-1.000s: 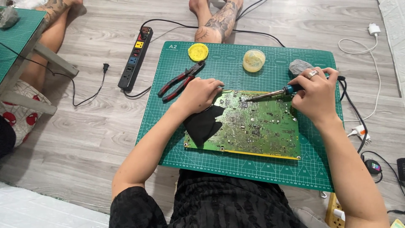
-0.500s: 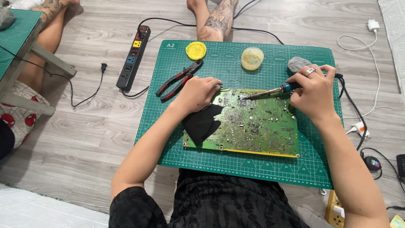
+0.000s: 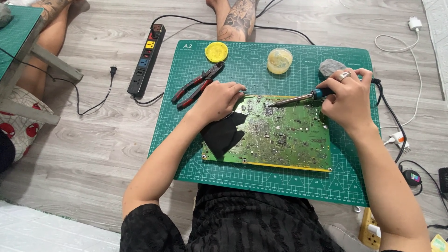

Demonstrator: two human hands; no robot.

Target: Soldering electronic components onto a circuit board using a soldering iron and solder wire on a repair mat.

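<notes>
A green circuit board (image 3: 284, 135) lies flat on a green cutting mat (image 3: 261, 70) on the floor, with a black patch (image 3: 223, 133) at its left end. My right hand (image 3: 347, 98) grips a soldering iron (image 3: 298, 98) whose tip touches the board's upper middle. My left hand (image 3: 219, 99) rests curled on the board's upper left corner, and a thin wire seems to stick out from its fingers.
Red-handled pliers (image 3: 196, 86), a yellow round lid (image 3: 216, 51), a pale round container (image 3: 279, 61) and a grey lump (image 3: 331, 66) lie on the mat. A black power strip (image 3: 147, 58) lies to the left. Another person's legs (image 3: 238, 18) are beyond the mat. Cables and chargers lie on the right.
The iron's tip has shifted slightly on the board's upper part. Both hands remain almost where they were.
</notes>
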